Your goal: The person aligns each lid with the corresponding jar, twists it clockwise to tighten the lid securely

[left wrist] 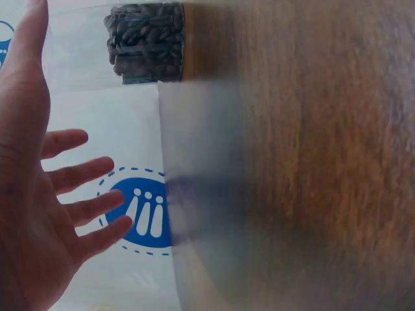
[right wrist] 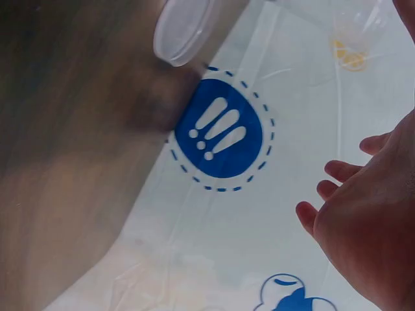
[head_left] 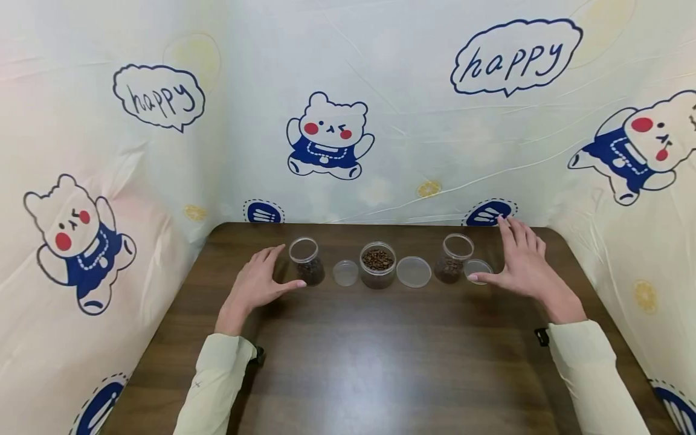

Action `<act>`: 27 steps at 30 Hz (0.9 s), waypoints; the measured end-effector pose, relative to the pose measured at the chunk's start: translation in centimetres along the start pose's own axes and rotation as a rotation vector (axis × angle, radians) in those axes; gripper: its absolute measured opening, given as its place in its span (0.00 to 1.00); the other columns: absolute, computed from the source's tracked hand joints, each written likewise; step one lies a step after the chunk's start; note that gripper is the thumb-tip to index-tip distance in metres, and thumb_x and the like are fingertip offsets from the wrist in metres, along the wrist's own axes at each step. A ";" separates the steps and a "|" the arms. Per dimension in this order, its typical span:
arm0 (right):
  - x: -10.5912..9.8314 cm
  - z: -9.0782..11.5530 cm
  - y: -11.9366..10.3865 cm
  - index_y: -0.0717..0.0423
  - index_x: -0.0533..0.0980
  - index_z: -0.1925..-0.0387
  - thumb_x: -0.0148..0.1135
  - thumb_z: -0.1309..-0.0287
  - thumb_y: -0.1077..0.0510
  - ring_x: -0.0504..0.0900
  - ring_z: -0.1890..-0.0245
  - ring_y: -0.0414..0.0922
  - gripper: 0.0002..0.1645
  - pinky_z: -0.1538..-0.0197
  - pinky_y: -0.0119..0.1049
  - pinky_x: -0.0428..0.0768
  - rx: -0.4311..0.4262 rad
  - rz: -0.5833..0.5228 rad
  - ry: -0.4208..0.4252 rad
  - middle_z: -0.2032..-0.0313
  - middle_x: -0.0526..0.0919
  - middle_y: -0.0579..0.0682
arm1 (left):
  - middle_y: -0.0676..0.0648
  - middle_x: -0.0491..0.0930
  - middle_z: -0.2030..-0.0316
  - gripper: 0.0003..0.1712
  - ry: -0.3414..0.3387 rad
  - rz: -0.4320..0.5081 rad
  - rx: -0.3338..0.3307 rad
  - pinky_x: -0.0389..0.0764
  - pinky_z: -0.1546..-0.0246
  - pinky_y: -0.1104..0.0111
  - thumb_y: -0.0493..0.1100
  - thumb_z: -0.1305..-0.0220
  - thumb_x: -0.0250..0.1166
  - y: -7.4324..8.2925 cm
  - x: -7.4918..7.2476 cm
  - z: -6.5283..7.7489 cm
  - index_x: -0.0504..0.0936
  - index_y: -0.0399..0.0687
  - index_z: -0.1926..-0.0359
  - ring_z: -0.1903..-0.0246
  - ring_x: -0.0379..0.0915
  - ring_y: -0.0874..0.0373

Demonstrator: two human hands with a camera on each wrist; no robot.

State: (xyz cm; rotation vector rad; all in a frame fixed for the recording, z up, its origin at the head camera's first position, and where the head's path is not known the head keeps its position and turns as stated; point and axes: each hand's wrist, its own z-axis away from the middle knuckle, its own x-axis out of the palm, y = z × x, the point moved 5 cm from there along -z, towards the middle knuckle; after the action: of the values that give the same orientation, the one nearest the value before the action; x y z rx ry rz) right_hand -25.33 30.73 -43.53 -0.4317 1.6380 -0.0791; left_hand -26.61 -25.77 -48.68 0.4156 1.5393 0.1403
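Observation:
Three clear jars with dark beans inside stand in a row, their tops uncovered. In the head view my left hand (head_left: 260, 281) is spread beside the tall left jar (head_left: 306, 263), thumb near its base. That jar's beans (left wrist: 148, 42) also appear at the top of the left wrist view. My right hand (head_left: 523, 260) is spread with nothing in its grasp. Its thumb tip overlaps the right clear lid (head_left: 480, 270), which lies beside the tall right jar (head_left: 454, 260). The wider middle jar (head_left: 378, 275) is fuller, with brown beans near its rim.
A small clear lid (head_left: 345, 273) lies left of the middle jar, and a larger one (head_left: 414, 272) lies to its right. The dark wooden table (head_left: 380, 350) ends just behind the jars at a printed curtain (head_left: 402, 145), which also hangs along both sides.

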 end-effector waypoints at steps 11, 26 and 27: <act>-1.9 0.5 -3.7 0.60 0.41 0.16 0.82 0.56 0.30 0.48 0.24 0.74 0.83 0.35 0.77 0.50 -0.132 -0.036 0.088 0.20 0.50 0.70 | 0.38 0.63 0.23 0.71 0.039 0.147 0.014 0.69 0.31 0.33 0.86 0.54 0.69 0.6 0.5 0.2 0.58 0.53 0.18 0.25 0.61 0.37; -1.2 0.1 -8.1 0.62 0.62 0.23 0.79 0.57 0.24 0.62 0.30 0.66 0.71 0.38 0.67 0.60 -0.402 -0.085 0.281 0.31 0.70 0.64 | 0.38 0.64 0.24 0.69 0.048 0.411 0.039 0.73 0.31 0.39 0.72 0.51 0.80 1.4 1.0 0.1 0.56 0.50 0.18 0.26 0.65 0.37; -1.1 0.1 -8.5 0.62 0.63 0.24 0.78 0.56 0.24 0.63 0.30 0.66 0.70 0.38 0.67 0.61 -0.419 -0.088 0.292 0.31 0.71 0.64 | 0.38 0.64 0.24 0.68 0.053 0.430 0.042 0.74 0.31 0.40 0.70 0.51 0.81 1.5 1.0 0.0 0.56 0.49 0.18 0.26 0.65 0.37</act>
State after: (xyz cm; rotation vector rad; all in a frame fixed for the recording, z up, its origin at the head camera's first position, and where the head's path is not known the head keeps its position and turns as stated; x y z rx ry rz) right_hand -23.22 23.26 -39.92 -0.8437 1.9267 0.1456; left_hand -26.28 -24.08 -49.15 0.7788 1.4879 0.4565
